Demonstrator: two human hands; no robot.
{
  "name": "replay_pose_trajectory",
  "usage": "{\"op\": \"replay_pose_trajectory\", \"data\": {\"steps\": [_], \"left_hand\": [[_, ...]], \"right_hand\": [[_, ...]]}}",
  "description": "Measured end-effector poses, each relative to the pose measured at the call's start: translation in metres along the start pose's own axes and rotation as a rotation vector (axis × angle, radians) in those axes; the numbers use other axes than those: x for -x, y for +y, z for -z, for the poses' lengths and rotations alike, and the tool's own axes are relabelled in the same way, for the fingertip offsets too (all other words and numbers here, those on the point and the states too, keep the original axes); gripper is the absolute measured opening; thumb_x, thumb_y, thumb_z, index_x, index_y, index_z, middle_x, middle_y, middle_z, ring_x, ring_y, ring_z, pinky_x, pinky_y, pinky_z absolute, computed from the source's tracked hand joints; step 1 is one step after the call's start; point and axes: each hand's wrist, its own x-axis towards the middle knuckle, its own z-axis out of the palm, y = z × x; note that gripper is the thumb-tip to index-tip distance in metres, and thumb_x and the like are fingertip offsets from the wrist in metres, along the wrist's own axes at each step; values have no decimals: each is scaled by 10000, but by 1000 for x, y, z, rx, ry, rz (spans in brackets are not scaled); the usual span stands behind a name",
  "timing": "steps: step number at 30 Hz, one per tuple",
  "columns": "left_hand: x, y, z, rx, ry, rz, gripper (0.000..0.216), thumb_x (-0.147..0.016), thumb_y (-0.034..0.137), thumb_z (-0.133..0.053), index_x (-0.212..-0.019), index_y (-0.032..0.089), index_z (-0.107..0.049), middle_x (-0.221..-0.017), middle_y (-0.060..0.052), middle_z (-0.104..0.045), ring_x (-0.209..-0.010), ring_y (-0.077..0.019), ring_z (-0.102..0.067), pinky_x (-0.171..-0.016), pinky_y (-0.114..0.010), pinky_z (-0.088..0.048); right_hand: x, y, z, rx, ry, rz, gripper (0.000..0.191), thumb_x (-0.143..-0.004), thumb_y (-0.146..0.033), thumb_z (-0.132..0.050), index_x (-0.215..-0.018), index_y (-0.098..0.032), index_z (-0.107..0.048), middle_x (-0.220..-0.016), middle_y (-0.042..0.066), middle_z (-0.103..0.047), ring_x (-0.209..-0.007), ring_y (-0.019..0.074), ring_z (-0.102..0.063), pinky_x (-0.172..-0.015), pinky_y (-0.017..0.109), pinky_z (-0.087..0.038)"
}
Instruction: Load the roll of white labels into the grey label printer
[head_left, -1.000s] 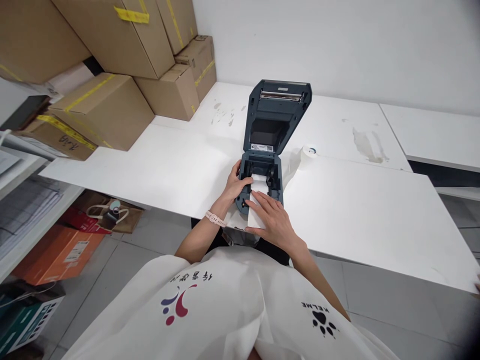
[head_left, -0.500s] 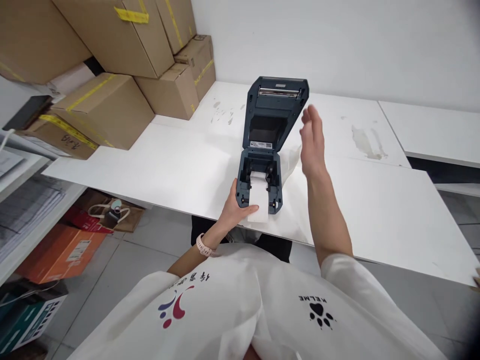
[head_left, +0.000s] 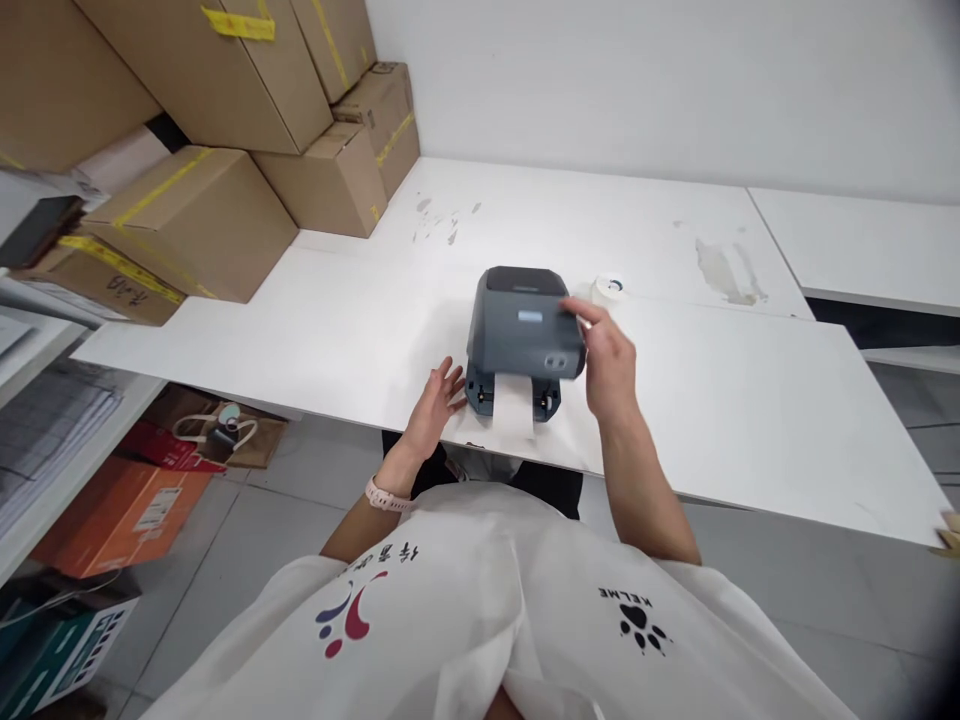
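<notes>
A dark grey label printer (head_left: 517, 330) sits near the front edge of the white table (head_left: 750, 400), its lid down or nearly down. A strip of white label paper (head_left: 514, 410) sticks out of its front slot. My right hand (head_left: 609, 360) rests against the right side of the lid, fingers curved on it. My left hand (head_left: 435, 400) hovers at the printer's left front corner, fingers spread, holding nothing. A pale watch sits on my left wrist.
Several cardboard boxes (head_left: 202, 220) with yellow tape are stacked at the back left of the table. A white roll (head_left: 609, 290) lies just behind the printer on the right. Shelving and coloured boxes (head_left: 112, 510) stand on the floor at left.
The printer lid was open and upright; my right hand reached up and brought it down over the paper. My left hand has let go of the printer's front corner and opened.
</notes>
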Motion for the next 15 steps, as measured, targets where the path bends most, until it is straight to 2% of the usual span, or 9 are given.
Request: {"op": "replay_pose_trajectory", "data": {"steps": [3, 5, 8, 10, 12, 15], "left_hand": [[-2, 8, -5, -22, 59, -34, 890, -908, 837, -347, -1651, 357, -256, -1746, -69, -290, -1609, -335, -293, -1251, -548, -350], [-4, 13, -15, -60, 82, -44, 890, -902, 821, -414, -1643, 348, -275, -1746, -73, -290, -1614, -339, -279, -1252, -547, -354], [-8, 17, -31, -111, 95, -23, 937, -862, 735, -613, -1635, 313, -290, -1740, -74, -304, -1605, -352, -296, -1265, -512, -359], [-9, 18, -39, -104, 77, -23, 935, -839, 640, -711, -1614, 284, -329, -1698, -91, -390, -1567, -361, -372, -1264, -505, -373], [-8, 18, -43, -86, 54, -37, 867, -846, 582, -729, -1578, 269, -386, -1634, -104, -488, -1520, -364, -443, -1249, -520, -396], [-6, 19, -45, -88, 44, -46, 779, -864, 567, -717, -1533, 276, -441, -1591, -98, -538, -1499, -365, -468, -1232, -527, -414]], "right_hand": [[38, 6, -10, 140, -6, -38, 431, -928, -558, -676, -1307, -352, -680, -1422, 39, -640, -1400, 287, -547, -1224, 522, -414], [53, 9, -19, 161, 35, -67, 448, -943, -523, -658, -1356, -351, -641, -1459, 54, -610, -1423, 282, -525, -1232, 522, -410], [65, 12, -30, 104, 136, -128, 518, -948, -518, -637, -1430, -344, -565, -1525, 68, -555, -1459, 280, -497, -1254, 535, -383], [72, 14, -34, 57, 183, -233, 644, -913, -533, -678, -1497, -341, -485, -1591, 87, -490, -1493, 298, -463, -1247, 560, -386], [80, 18, -34, 10, 201, -384, 775, -878, -562, -714, -1552, -337, -406, -1652, 112, -416, -1526, 326, -419, -1229, 593, -401], [93, 29, -32, -76, 171, -583, 839, -892, -621, -677, -1600, -336, -330, -1696, 113, -360, -1560, 334, -372, -1233, 605, -398]]}}
